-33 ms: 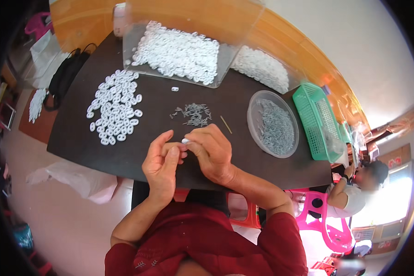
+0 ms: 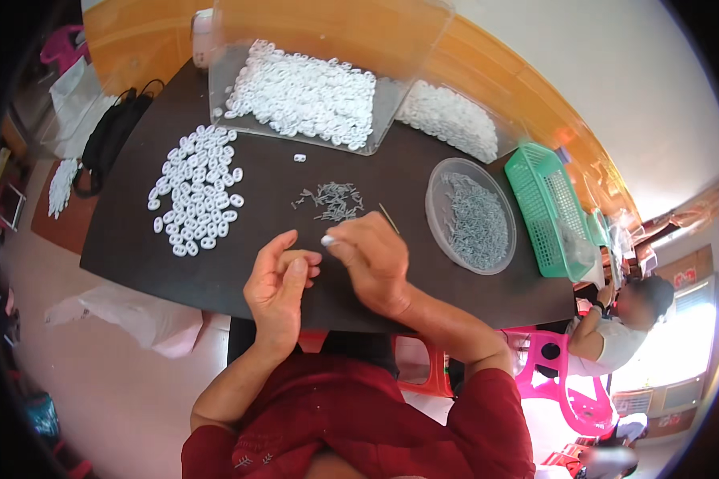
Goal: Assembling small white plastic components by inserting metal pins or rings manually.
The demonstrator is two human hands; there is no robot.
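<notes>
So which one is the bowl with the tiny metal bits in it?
Find the dark table, then the green basket near its right end. Just left of the basket, to the right of the person's right hand, sits a round clear bowl of small grey metal pieces. The other clear containers are boxy and hold white pieces; this one is round and grey inside.

A small assembly workshop is showing itself around the dark table [image 2: 216,271]: white parts [image 2: 196,191] are lying in heaps, pins are filling a bowl [image 2: 471,215], and another person [image 2: 623,327] is sitting beyond its right end.
</notes>
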